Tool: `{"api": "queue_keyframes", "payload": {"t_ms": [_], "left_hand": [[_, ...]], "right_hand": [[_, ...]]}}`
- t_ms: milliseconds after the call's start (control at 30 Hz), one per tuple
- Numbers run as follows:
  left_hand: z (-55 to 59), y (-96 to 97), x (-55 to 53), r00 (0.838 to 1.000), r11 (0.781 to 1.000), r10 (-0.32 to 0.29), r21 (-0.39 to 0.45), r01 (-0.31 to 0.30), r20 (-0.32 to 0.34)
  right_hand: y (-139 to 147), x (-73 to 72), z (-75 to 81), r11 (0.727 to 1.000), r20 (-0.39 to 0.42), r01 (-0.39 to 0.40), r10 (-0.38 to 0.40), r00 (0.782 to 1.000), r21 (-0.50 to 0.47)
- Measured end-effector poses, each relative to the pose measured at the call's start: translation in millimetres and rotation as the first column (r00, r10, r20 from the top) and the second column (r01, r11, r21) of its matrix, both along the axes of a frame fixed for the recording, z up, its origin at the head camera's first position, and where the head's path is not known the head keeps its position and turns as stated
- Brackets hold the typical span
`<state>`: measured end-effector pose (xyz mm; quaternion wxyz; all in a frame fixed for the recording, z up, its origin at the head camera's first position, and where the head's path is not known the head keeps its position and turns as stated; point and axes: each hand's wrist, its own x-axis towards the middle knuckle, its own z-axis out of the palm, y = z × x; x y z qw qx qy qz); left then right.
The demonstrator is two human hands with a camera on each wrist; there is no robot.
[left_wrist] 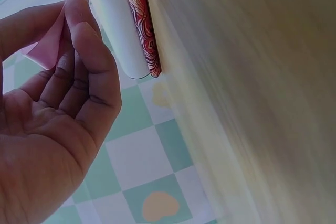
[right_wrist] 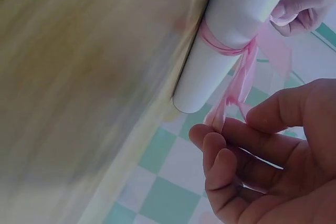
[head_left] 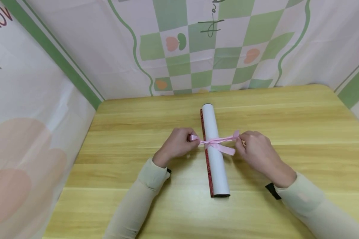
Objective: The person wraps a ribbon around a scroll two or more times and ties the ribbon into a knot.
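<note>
A white rolled scroll (head_left: 213, 132) lies lengthwise on the wooden table, with a red patterned edge strip (head_left: 208, 166) along its left side. Round its middle runs a pink ribbon (head_left: 227, 149), crossed on top, one loose tail lying toward the right. My left hand (head_left: 179, 142) pinches one part of the ribbon between thumb and forefinger, just left of the scroll. On the other side my right hand (head_left: 257, 151) pinches a looped part of it. Between the two hands the ribbon is stretched nearly straight. The right wrist view shows the ribbon band (right_wrist: 218, 40) wrapped round the roll.
The light wooden table (head_left: 122, 205) extends on both sides of the scroll. Behind it hangs a green and white checked cloth (head_left: 201, 59), and a pale printed cloth (head_left: 33, 99) hangs along the left side. Black straps (head_left: 273, 191) show at the wrists.
</note>
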<state>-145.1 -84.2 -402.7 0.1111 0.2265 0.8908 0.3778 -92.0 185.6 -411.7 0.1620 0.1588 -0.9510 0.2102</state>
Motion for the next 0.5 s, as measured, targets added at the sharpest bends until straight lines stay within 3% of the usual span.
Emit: {"api": "queue_keyframes", "payload": {"t_ms": [267,500], "left_hand": [[-1.3,-0.7,3.2,0.999,0.999,0.04,-0.026,-0.04,0.016],[-2.0,-0.7,4.0,0.998,0.998,0.056,-0.027,-0.055,0.031]], "right_hand": [[2.9,0.3,-4.1,0.999,-0.037,0.004,-0.005,0.999,-0.032],[9.5,2.6,-5.4,0.994,0.036,-0.013,0.017,0.999,-0.113]]}}
